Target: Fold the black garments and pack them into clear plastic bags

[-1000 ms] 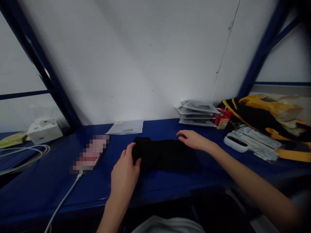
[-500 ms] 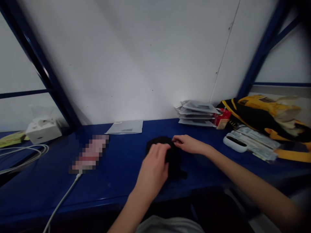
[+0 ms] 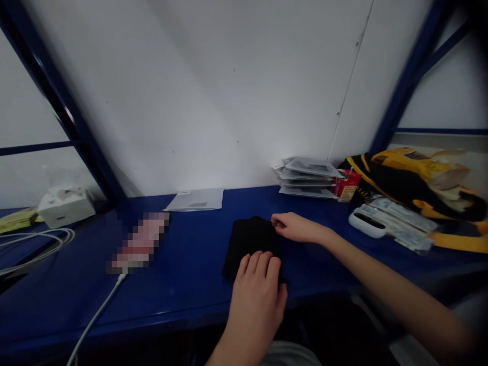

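A folded black cloth garment (image 3: pixel 249 246) lies as a flat, squarish bundle on the blue tabletop (image 3: pixel 179 279). My left hand (image 3: pixel 257 295) rests flat on its near part, fingers spread a little and not gripping. From the right, my right hand (image 3: pixel 297 227) reaches in, its fingertips at the cloth's upper right edge. Neither hand holds anything up off the table.
Left of the cloth lie a pixelated phone (image 3: pixel 139 241) with a white cable (image 3: pixel 95 315) and a flat grey packet (image 3: pixel 194 200). Further right stand stacked grey packets (image 3: pixel 307 178), a white device (image 3: pixel 368 223), and a black-and-yellow bag (image 3: pixel 412 180). A tissue box (image 3: pixel 65 206) sits far left.
The long black bundle has been folded into a shorter, squarer shape. My left hand has moved right and now lies on its near part. My right hand stays close to the same place.
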`<control>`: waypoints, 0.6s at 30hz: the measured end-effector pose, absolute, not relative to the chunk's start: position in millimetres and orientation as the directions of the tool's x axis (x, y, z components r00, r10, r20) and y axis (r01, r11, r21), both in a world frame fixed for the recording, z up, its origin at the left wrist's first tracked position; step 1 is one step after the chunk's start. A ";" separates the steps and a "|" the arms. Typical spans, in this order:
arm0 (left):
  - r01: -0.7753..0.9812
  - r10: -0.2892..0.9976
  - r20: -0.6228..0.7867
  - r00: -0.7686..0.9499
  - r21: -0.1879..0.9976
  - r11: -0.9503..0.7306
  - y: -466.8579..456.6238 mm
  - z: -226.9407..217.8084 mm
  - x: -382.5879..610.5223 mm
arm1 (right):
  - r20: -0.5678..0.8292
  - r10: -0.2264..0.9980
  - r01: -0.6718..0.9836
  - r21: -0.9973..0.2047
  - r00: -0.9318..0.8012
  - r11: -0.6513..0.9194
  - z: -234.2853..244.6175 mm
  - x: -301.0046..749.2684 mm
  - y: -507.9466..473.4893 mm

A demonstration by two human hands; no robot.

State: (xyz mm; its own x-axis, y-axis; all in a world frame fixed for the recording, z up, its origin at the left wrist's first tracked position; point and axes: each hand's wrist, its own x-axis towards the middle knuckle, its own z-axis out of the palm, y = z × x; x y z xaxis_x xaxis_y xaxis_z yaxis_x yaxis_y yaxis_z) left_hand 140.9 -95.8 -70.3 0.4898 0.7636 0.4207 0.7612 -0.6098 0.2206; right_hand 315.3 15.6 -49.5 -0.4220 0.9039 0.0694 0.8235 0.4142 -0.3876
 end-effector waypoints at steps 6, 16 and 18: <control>0.824 0.749 0.500 0.436 0.112 -0.555 -84.8 -66.8 110.6 | 0.415 0.770 0.708 -0.332 -0.484 0.623 -40.5 308.9 7.8; 0.938 0.905 0.259 0.338 -0.019 -0.346 -55.7 -48.2 70.6 | 0.328 0.547 0.561 -0.060 -0.770 0.826 -45.6 280.4 -5.2; 0.926 0.910 0.172 0.376 -0.046 -0.374 -50.2 -41.0 70.8 | 0.303 0.539 0.564 -0.005 -0.786 0.826 -47.1 276.6 -1.8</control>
